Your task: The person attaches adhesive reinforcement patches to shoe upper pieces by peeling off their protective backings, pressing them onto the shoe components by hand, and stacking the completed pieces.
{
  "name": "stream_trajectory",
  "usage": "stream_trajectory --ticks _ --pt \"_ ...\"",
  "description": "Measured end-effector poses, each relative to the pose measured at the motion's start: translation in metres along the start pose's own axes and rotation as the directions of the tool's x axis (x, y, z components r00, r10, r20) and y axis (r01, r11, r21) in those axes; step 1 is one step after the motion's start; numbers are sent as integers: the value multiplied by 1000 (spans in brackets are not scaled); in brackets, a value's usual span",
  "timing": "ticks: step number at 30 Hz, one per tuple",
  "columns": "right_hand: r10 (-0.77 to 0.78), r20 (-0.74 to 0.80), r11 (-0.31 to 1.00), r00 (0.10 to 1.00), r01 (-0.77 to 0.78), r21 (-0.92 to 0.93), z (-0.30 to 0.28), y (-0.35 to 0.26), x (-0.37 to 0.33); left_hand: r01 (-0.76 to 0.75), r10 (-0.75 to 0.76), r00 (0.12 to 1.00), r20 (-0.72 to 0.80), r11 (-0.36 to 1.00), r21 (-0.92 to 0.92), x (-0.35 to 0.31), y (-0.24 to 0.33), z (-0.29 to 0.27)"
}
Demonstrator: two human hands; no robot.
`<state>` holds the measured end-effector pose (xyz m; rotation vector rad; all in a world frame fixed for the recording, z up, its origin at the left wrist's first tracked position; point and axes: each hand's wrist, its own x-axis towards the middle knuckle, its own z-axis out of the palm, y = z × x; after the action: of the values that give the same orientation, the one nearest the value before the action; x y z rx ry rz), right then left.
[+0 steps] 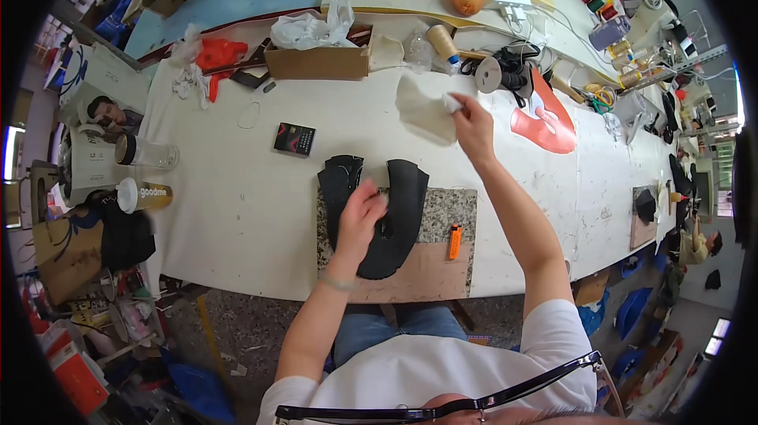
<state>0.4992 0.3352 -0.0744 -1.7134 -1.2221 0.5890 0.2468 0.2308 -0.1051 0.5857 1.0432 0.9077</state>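
The left hand (362,212) presses flat, fingers spread and closed on nothing, on a black shoe piece (395,220) at the centre of the frame. The right hand (474,125), raised just above and to the right of centre, pinches a small white object (452,101) between its fingertips and holds it against a pale cloth (424,112); whether the cloth hangs from the hand or lies on the table cannot be told.

The black piece curves like a horseshoe, one arm hidden partly under the left palm, and rests on a speckled stone slab (446,216). The slab sits on a brown board (422,275) at the near edge of the white table (237,204). An orange lighter (455,242) lies upright in the frame on the slab's lower right corner, just beside the black piece.

To the left of the slab, a small dark box (294,139) lies alone on the table. At the far left edge stand a clear jar (146,152) and a tipped gold cup (144,196). Along the upper edge of the table sit a cardboard box (320,60) holding white plastic bags, red scraps (219,54) to its left, and a thread spool (442,42) to its right. A red cut-out sheet (549,121) lies right of the raised hand.
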Motion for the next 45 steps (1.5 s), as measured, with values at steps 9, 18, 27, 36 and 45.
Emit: stream_trajectory --ticks 9,18,27,36,45 --pt "186 125 983 975 -186 -12 -62 12 -61 -403 336 905 261 873 275 82 -2 73" --pt "473 95 774 876 -465 431 -109 44 -117 -340 542 836 88 385 858 133 10 38" --pt "474 262 623 841 -530 574 -34 -11 -269 101 -144 980 141 957 273 -99 -51 -8" --pt "507 310 666 804 -594 451 31 7 -307 45 -66 997 36 910 411 -110 -47 -85" --pt "439 113 858 892 -453 243 60 29 -283 -150 220 975 -24 737 659 -62 -51 -91"
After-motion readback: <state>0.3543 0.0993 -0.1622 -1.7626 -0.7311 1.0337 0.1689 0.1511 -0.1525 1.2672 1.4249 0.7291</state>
